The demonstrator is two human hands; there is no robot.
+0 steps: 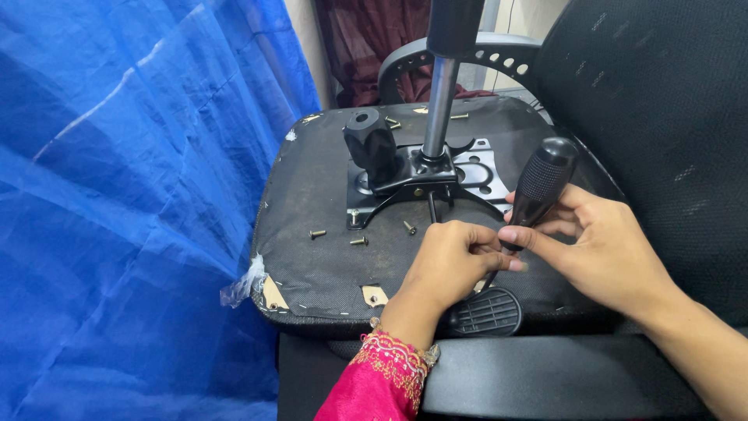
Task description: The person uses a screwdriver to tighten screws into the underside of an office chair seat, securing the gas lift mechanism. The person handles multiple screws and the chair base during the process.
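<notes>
An office chair seat (312,195) lies upside down, its black fabric underside facing me. A black metal mounting plate (467,168) with a gas cylinder column (439,109) and a black knob (372,146) sits on it. My right hand (604,249) grips a screwdriver by its black textured handle (543,183), held upright over the seat's near right part. My left hand (448,261), with a pink embroidered sleeve, pinches the screwdriver's lower end near the shaft; the tip is hidden behind its fingers. Loose screws (317,233) lie on the seat in front of the plate.
A blue plastic sheet (117,195) fills the left side. The chair's black mesh backrest (662,117) stands at the right, an armrest (467,51) behind the seat. A black ribbed oval part (487,312) sits at the seat's near edge above a black panel (561,374).
</notes>
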